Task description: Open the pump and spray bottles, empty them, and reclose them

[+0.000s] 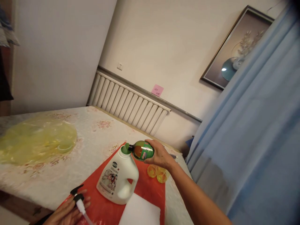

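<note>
The green bottle (142, 150) lies tipped almost on its side above the red sheet (152, 190), its dark neck at the mouth of the white jug (118, 179); whether the two rims touch cannot be told. It looks stiff and smooth-walled, so it would likely slide if wet, and its weight should depend on how much liquid it holds; whether it is glass or plastic is unclear. The broad body near the base seems the surest place to take hold, and there the right hand (159, 153) has it, fingers curled round that end. A brownish tone shows through the bottle's wall, perhaps liquid, though the label makes it hard to judge. The jug stands upright and uncapped, with a green piece in its opening; its opaque wall hides the contents, and its built-in handle, facing right, looks the natural grip. The left hand (67, 210) has its fingers closed about a pump head (79, 201), light by the look of it, with a slim, flexible-seeming tube hanging below. Just right of the jug are yellow clear cups (157, 173), their contents not clear from here, and in front lies a white sheet (140, 211). Farther left on the desk (87, 150) spreads a yellow plastic bag (42, 137).
</note>
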`<state>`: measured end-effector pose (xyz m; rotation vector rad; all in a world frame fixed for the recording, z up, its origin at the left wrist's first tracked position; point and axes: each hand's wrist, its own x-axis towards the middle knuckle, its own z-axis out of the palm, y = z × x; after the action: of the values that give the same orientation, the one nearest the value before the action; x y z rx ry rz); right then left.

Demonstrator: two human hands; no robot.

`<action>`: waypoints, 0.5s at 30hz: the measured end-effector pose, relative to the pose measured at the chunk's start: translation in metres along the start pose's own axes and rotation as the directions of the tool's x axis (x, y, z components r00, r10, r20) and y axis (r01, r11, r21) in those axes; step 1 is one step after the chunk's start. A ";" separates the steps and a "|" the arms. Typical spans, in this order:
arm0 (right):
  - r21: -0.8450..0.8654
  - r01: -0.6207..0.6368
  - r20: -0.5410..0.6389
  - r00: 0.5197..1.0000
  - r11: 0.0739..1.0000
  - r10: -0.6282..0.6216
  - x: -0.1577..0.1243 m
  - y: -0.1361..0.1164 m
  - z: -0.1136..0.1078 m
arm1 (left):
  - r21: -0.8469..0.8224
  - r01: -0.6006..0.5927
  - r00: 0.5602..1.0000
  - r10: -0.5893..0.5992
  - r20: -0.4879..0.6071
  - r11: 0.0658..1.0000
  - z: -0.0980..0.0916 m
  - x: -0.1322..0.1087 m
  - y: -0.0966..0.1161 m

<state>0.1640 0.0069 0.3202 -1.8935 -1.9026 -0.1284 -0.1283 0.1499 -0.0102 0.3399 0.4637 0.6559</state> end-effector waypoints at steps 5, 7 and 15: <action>-0.009 0.005 0.018 1.000 1.000 -0.005 0.002 -0.003 -0.003 | -0.033 0.039 0.999 -0.038 0.038 0.999 -0.001 0.001 0.000; -0.025 0.005 0.018 1.000 1.000 -0.005 0.003 -0.002 -0.004 | -0.033 0.037 0.998 -0.036 0.042 0.999 -0.001 -0.002 0.001; -0.067 0.020 0.033 0.999 0.998 -0.018 0.004 -0.001 -0.006 | -0.008 0.029 0.999 -0.029 0.044 1.000 0.005 -0.003 0.002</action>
<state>0.1648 0.0086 0.3273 -1.9328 -1.9611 -0.1712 -0.1286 0.1485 -0.0041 0.3382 0.4227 0.6210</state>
